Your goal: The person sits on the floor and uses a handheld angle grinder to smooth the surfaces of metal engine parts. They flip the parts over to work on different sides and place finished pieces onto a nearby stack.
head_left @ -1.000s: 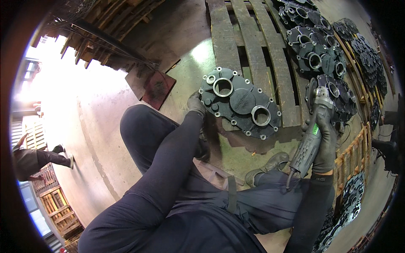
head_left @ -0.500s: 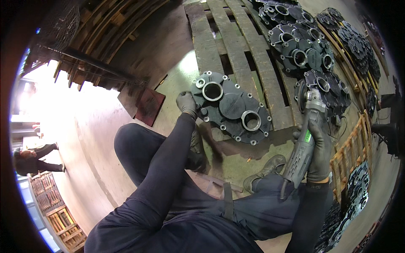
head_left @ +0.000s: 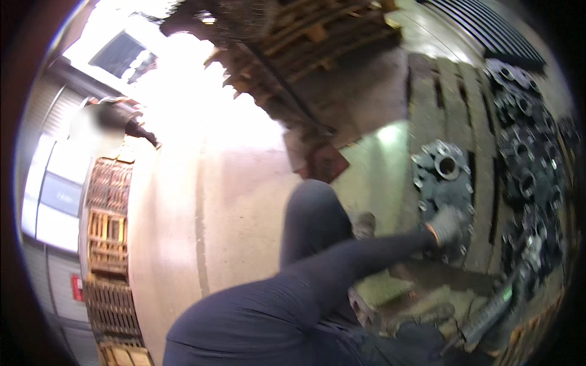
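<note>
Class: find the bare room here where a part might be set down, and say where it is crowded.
Free: the pale concrete floor left of the raised knee. Crowded: the pallet at right, filled with dark metal castings; the left hand rests on one casting.

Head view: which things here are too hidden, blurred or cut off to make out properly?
- Right hand: motion blur hides its grip on the grey-and-green handheld power grinder.
- Gloved left hand: it rests on the dark round-holed cast metal housing; blur hides the finger positions.
- Stacked dark metal castings: bent and cut by the fisheye rim.
- Distant person: washed out by glare.
</note>
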`<state>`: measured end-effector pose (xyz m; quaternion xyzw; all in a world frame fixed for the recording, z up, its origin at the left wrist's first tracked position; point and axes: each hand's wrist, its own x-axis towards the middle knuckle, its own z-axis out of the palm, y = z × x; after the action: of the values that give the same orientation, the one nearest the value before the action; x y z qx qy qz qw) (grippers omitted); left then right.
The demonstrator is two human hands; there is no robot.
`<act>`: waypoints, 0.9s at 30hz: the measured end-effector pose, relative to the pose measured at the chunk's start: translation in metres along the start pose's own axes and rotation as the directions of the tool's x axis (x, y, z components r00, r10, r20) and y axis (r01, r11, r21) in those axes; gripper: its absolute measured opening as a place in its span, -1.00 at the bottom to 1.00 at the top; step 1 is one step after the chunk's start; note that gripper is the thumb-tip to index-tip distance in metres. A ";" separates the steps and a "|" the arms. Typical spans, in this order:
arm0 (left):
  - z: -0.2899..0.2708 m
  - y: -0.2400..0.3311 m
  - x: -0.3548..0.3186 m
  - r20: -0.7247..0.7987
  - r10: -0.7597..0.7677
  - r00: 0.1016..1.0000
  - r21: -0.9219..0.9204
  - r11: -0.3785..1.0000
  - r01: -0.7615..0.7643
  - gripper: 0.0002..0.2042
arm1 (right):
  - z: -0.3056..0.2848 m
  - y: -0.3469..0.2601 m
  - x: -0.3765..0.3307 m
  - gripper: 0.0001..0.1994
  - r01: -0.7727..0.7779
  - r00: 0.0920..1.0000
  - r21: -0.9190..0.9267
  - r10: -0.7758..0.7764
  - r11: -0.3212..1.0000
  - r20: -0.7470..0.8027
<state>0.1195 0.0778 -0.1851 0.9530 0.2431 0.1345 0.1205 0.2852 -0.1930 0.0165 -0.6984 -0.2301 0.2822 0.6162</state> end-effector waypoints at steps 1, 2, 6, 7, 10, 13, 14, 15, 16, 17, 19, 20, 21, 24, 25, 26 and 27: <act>0.006 -0.001 -0.014 0.142 -0.106 0.984 0.008 0.994 0.106 -0.80 | 0.003 0.011 0.012 -0.47 -0.040 0.991 0.022 0.037 0.999 0.127; 0.029 0.032 -0.031 0.189 -0.184 0.965 0.101 0.981 0.167 -0.79 | 0.017 -0.001 0.000 -0.47 -0.012 0.993 -0.064 0.020 0.998 0.119; 0.047 0.025 -0.051 0.220 -0.280 0.934 0.229 0.946 0.230 -0.72 | 0.071 -0.054 -0.025 -0.49 -0.180 0.983 -0.062 0.177 0.982 -0.047; 0.049 0.031 -0.051 0.252 -0.250 0.935 0.214 0.957 0.198 -0.70 | 0.076 -0.064 -0.024 -0.49 -0.236 0.967 -0.038 0.231 0.971 -0.104; 0.055 0.036 -0.047 0.356 -0.244 0.902 0.189 0.964 0.186 -0.74 | 0.063 -0.055 -0.022 -0.51 -0.219 0.973 -0.017 0.217 0.976 -0.077; 0.065 0.012 -0.055 0.334 -0.165 0.928 0.184 0.977 0.108 -0.71 | 0.059 -0.047 -0.017 -0.52 -0.175 0.984 -0.002 0.175 0.985 -0.030; 0.066 0.003 -0.063 0.303 -0.115 0.946 0.179 0.982 0.062 -0.73 | 0.061 -0.043 -0.017 -0.53 -0.160 0.987 0.003 0.160 0.987 -0.009; 0.061 0.001 -0.060 0.262 -0.029 0.965 0.155 0.988 -0.012 -0.75 | 0.053 -0.042 -0.015 -0.54 -0.131 0.991 0.000 0.131 0.991 -0.014; 0.045 -0.007 -0.065 0.229 0.058 0.972 0.143 0.985 -0.093 -0.76 | 0.046 -0.039 -0.013 -0.54 -0.094 0.996 0.002 0.094 0.996 -0.005; 0.030 -0.032 -0.088 0.095 0.202 0.975 -0.049 0.979 -0.198 -0.79 | 0.041 -0.029 -0.011 -0.55 -0.034 0.997 -0.016 0.035 0.999 0.064; 0.011 -0.061 -0.118 -0.010 0.294 0.956 -0.230 0.929 -0.289 -0.83 | 0.027 -0.011 -0.005 -0.56 0.306 0.936 -0.208 -0.254 0.929 0.244; -0.011 -0.077 -0.125 -0.111 0.358 0.927 -0.290 0.881 -0.374 -0.86 | 0.029 -0.008 -0.006 -0.56 0.423 0.888 -0.249 -0.345 0.871 0.303; -0.063 -0.056 -0.104 0.172 0.495 0.852 -0.291 0.852 -0.436 -0.80 | 0.025 -0.026 -0.014 -0.61 0.409 0.903 -0.300 -0.336 0.862 0.267; -0.046 -0.082 -0.136 0.354 0.466 0.811 -0.034 0.873 -0.486 -0.79 | 0.073 -0.066 -0.034 -0.68 -0.116 0.983 0.041 0.108 0.992 0.145; -0.051 -0.088 -0.137 0.393 0.477 0.786 -0.042 0.863 -0.503 -0.79 | 0.075 -0.066 -0.031 -0.62 -0.204 0.974 0.154 0.184 0.967 0.134; -0.051 -0.089 -0.134 0.430 0.485 0.761 -0.050 0.855 -0.516 -0.79 | 0.069 -0.071 -0.027 -0.61 -0.220 0.970 0.081 0.210 0.972 0.119; -0.058 -0.098 -0.141 0.501 0.435 0.748 -0.069 0.882 -0.467 -0.79 | 0.071 -0.066 -0.024 -0.61 -0.313 0.945 0.133 0.295 0.940 0.144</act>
<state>-0.0607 0.1008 -0.1876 0.9879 -0.0301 -0.1005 0.1143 0.2210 -0.1482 0.0787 -0.6573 -0.1342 0.4332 0.6018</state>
